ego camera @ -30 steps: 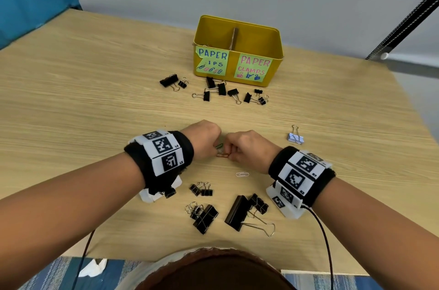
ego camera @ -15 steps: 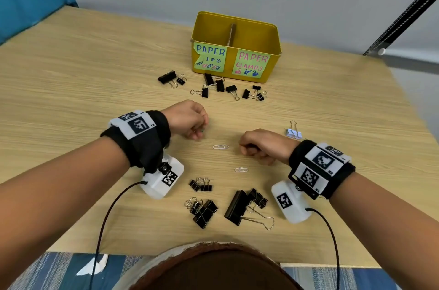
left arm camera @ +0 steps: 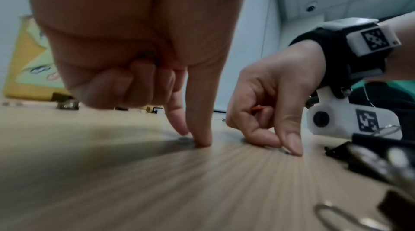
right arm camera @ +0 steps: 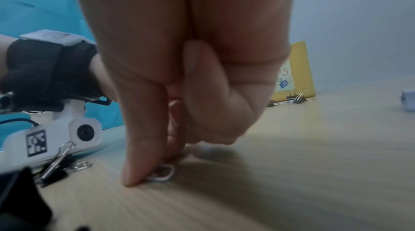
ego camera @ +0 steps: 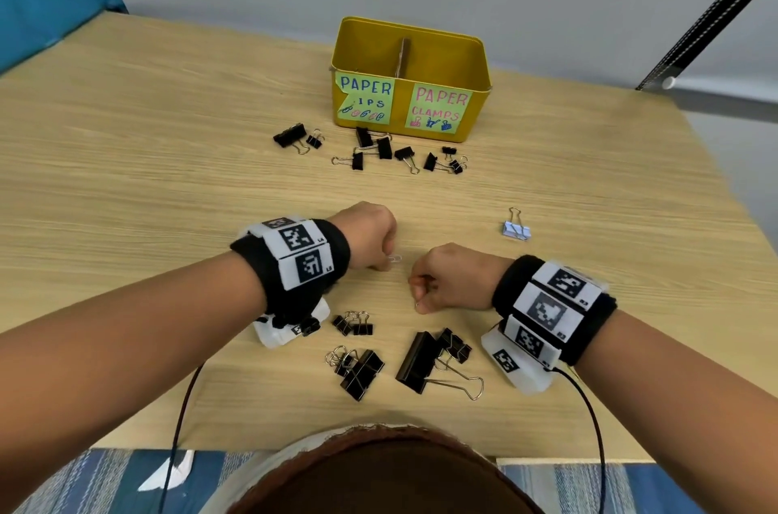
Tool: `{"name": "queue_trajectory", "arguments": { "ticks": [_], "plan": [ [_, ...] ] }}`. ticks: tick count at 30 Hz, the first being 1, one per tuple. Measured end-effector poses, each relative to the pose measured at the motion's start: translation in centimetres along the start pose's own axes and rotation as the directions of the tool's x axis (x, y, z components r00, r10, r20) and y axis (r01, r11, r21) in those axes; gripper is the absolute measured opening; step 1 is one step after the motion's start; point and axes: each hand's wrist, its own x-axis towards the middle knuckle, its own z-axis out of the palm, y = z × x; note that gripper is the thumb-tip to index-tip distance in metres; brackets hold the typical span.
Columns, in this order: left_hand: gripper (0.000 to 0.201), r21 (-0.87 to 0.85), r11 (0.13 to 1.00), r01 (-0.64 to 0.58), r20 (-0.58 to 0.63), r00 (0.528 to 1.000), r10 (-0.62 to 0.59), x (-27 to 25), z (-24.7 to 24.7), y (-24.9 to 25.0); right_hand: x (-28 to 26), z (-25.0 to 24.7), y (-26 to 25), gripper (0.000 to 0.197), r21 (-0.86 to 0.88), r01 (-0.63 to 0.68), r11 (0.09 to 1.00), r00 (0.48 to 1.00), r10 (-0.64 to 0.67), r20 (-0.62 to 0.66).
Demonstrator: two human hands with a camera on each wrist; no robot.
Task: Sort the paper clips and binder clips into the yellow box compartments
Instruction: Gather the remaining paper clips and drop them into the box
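Observation:
The yellow box [ego camera: 480, 109] stands at the back, split by a divider [ego camera: 402, 56]; its left label names paper clips, its right label paper clamps. My left hand [ego camera: 385, 263] has thumb and index fingertips down on a silver paper clip [ego camera: 394, 259] lying on the table; the other fingers are curled into the palm. My right hand [ego camera: 419, 303] pinches a second silver paper clip [right arm camera: 164, 172] against the table between thumb and index. In the left wrist view an orange clip [left arm camera: 258, 108] shows inside the right hand's curled fingers.
Several black binder clips [ego camera: 379, 151] lie in a row before the box. More black ones [ego camera: 358, 370], one large [ego camera: 416, 362], lie near my body. A pale blue binder clip [ego camera: 515, 227] sits alone at the right. The table's front edge is close.
The hands, together a second ago, drew apart. The left hand then came down onto the upper silver clip and the right hand onto the lower one.

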Motion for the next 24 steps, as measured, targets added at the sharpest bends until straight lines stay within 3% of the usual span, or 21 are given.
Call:
{"name": "queue_trajectory", "arguments": {
  "ticks": [4,6,7,9,11,13,14,15,17,18,20,24],
  "plan": [
    [0.026,0.165,0.984,-0.060,0.142,0.989,0.037,0.1,-0.1,0.4,0.0,-0.7,0.0,0.023,-0.072,-0.030,0.997,1.000,0.030,-0.003],
    [0.030,0.257,0.963,-0.077,0.173,0.984,0.033,0.1,-0.1,0.4,0.2,-1.6,0.6,0.018,0.211,-0.092,0.973,0.994,0.101,-0.032],
    [0.034,0.274,0.959,-0.074,0.160,0.987,0.030,0.0,-0.3,0.4,0.5,-2.3,0.9,0.018,0.421,-0.118,0.899,0.989,0.143,-0.028],
    [0.040,0.253,0.966,-0.055,0.071,0.997,0.038,0.3,-1.5,0.0,1.1,-3.9,1.4,0.021,0.766,-0.129,0.630,0.979,0.204,-0.002],
    [0.042,0.133,0.991,-0.030,-0.058,0.998,0.039,1.0,-3.7,-0.4,1.8,-5.8,1.9,0.024,0.914,-0.086,0.397,0.975,0.220,-0.004],
    [0.037,-0.139,0.990,0.003,-0.179,0.983,-0.029,2.2,-6.7,-1.0,2.6,-8.6,1.7,0.024,0.958,-0.010,0.287,0.975,0.215,-0.054],
    [0.035,-0.357,0.934,0.016,-0.214,0.972,-0.098,3.0,-8.3,-1.3,3.2,-10.2,1.4,0.022,0.966,0.032,0.255,0.971,0.220,-0.091],
    [0.033,-0.565,0.825,0.018,-0.221,0.960,-0.172,3.6,-9.6,-1.6,3.7,-11.7,1.0,0.018,0.969,0.071,0.237,0.966,0.226,-0.126],
    [0.033,-0.807,0.591,-0.013,-0.201,0.946,-0.254,4.7,-12.4,-2.0,5.1,-14.7,0.1,0.014,0.959,0.149,0.240,0.948,0.242,-0.208],
    [0.034,-0.851,0.525,-0.022,-0.191,0.944,-0.270,5.2,-13.4,-2.2,5.9,-16.0,-0.3,0.016,0.950,0.187,0.249,0.935,0.253,-0.250],
    [0.031,-0.872,0.489,-0.025,-0.187,0.940,-0.286,6.4,-15.5,-2.5,7.4,-18.5,-1.3,0.021,0.934,0.247,0.260,0.915,0.256,-0.313],
    [0.017,-0.919,0.391,-0.044,-0.158,0.951,-0.264,8.5,-17.8,-3.0,10.9,-21.9,-2.3,0.028,0.934,0.243,0.261,0.893,0.315,-0.320]
  ]
}}
